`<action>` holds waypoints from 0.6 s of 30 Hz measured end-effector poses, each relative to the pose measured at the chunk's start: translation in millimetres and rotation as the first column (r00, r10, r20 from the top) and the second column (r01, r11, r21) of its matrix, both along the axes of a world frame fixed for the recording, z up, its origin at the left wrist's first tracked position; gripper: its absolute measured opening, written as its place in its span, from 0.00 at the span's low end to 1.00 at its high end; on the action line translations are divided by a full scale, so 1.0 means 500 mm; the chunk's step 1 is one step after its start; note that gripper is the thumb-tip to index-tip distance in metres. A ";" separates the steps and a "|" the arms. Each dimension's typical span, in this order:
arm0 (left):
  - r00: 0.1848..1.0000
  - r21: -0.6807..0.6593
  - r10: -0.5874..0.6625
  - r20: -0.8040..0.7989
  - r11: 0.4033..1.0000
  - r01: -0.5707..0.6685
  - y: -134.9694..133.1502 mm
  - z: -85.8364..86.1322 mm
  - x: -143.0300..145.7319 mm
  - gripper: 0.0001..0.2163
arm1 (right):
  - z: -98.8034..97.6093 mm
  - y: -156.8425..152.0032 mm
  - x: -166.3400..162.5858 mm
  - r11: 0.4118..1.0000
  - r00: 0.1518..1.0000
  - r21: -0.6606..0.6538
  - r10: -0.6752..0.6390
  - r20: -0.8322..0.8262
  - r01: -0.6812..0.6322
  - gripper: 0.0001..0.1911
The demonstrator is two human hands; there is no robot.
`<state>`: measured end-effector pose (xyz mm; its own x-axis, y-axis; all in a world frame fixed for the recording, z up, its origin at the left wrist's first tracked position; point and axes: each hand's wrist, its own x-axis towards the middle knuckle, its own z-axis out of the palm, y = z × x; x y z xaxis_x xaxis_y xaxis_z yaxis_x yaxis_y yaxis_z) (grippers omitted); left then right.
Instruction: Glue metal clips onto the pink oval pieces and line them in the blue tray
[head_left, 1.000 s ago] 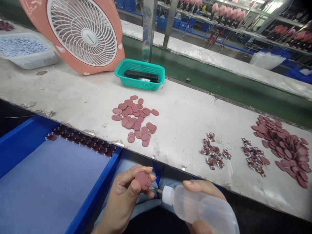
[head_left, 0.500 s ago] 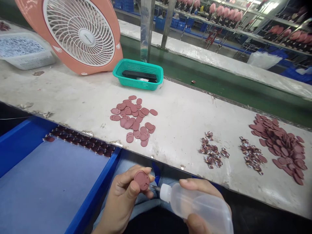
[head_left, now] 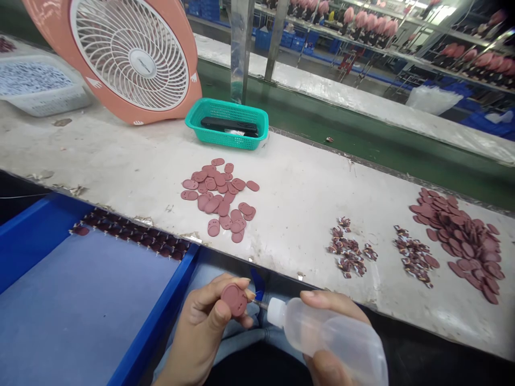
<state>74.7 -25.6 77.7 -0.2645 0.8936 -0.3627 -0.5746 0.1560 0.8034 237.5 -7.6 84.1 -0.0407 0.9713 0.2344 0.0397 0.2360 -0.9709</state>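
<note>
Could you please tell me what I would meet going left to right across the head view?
White basket, fan, left hand, bottle, rightmost cluster of small parts, largest pile of reddish discs.

Nozzle [head_left: 261,304] seems slightly higher now.

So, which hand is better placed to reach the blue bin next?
Likely the left hand: it is nearer the blue bin and pinches only a reddish disc, while the right hand grips the bottle.

Behind the worktop [head_left: 293,209], a metal post [head_left: 241,48] is standing by a green strip [head_left: 370,146], perhaps a conveyor, and light [head_left: 439,13] is glowing beyond.
</note>
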 end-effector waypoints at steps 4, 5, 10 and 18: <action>1.000 0.003 -0.007 -0.005 1.000 0.007 -0.001 -0.003 -0.001 0.19 | -0.004 0.017 -0.010 0.989 0.998 0.138 0.061 -0.010 -0.060 0.19; 1.000 0.005 -0.011 -0.008 1.000 0.011 -0.002 -0.004 -0.002 0.19 | -0.005 0.022 -0.010 0.982 0.996 0.174 0.085 -0.015 -0.081 0.19; 1.000 -0.006 -0.021 -0.015 1.000 0.021 -0.003 -0.005 -0.004 0.19 | -0.008 0.026 -0.006 0.974 0.998 0.220 0.064 -0.012 -0.060 0.18; 0.994 -0.032 0.105 -0.027 0.994 -0.105 0.006 -0.006 -0.005 0.21 | -0.009 0.044 0.010 0.977 0.919 -0.174 0.043 -0.391 -0.120 0.28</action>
